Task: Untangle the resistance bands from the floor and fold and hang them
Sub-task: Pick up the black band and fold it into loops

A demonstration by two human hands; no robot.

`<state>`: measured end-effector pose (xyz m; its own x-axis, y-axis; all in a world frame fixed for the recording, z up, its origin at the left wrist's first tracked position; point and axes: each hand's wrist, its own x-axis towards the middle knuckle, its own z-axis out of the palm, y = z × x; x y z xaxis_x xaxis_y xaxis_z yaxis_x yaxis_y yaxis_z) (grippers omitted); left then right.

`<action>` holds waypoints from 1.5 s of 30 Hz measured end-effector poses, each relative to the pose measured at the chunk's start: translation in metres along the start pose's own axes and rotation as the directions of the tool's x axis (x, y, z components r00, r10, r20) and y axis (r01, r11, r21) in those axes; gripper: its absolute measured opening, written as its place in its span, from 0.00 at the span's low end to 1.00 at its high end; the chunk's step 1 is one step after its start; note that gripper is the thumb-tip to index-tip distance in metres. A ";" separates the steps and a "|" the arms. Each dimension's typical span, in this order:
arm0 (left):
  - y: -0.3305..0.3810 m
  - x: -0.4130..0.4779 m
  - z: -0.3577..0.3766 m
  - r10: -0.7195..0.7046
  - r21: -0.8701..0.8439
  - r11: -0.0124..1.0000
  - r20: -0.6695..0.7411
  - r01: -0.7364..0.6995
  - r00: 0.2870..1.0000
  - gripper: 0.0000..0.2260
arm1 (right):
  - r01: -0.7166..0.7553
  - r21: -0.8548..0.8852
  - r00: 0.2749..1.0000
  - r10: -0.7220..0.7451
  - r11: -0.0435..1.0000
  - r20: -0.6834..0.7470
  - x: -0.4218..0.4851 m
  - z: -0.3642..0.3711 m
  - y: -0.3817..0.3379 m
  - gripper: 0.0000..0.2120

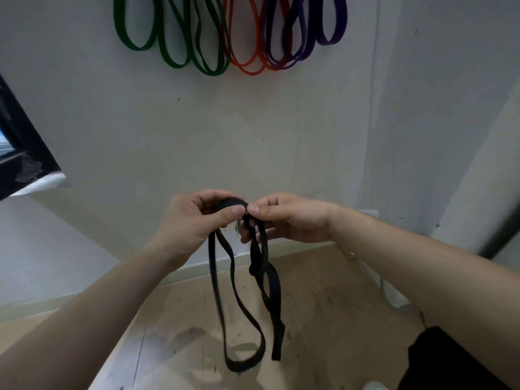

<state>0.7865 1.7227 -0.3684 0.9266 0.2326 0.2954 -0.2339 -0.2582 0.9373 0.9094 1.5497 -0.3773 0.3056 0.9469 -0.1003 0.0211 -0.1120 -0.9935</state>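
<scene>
Fingers (236,212) of both hands pinching black band (222,299)

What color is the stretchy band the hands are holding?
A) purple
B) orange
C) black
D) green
C: the left hand and the right hand both pinch the top of a black band; the green bands, orange bands and purple bands hang on the wall.
</scene>
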 end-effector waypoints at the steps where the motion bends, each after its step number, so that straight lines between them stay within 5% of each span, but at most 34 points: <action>1: 0.001 0.001 -0.001 0.011 0.000 1.000 -0.018 -0.011 1.000 0.11 | -0.009 -0.002 1.000 0.009 1.000 0.018 0.000 0.000 0.001 0.14; 13: -0.003 0.007 -0.027 0.038 0.030 0.999 -0.248 -0.032 0.968 0.06 | -0.083 -0.109 0.994 0.090 0.991 0.062 -0.005 -0.008 0.006 0.16; 20: -0.005 0.002 -0.035 0.015 0.079 0.997 -0.178 0.000 0.984 0.09 | -0.021 -0.309 0.986 -0.032 0.951 -0.165 -0.006 -0.007 0.004 0.13; 23: -0.003 0.000 -0.033 -0.012 0.072 0.997 -0.116 0.021 0.993 0.10 | -0.025 -0.414 0.988 -0.041 0.910 -0.149 -0.007 -0.004 0.003 0.13; 31: 0.005 0.000 -0.038 -0.072 -0.100 0.993 -0.108 0.061 0.991 0.16 | -0.009 -0.081 0.998 0.004 0.997 -0.058 -0.006 -0.010 0.003 0.09; 38: 0.013 -0.003 -0.033 -0.157 -0.237 0.962 -0.088 0.132 0.984 0.15 | -0.027 -0.139 0.998 0.019 0.990 -0.065 -0.001 -0.002 0.008 0.04; 45: 0.020 -0.005 -0.028 -0.162 -0.236 0.962 -0.098 0.136 0.982 0.17 | -0.024 0.065 0.996 0.018 0.998 0.086 0.013 0.019 0.010 0.18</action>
<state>0.7689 1.7422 -0.3456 0.9191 0.3619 0.1558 -0.1686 0.0040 0.9857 0.8954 1.5668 -0.3894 0.2234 0.9670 -0.1224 -0.0479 -0.1145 -0.9923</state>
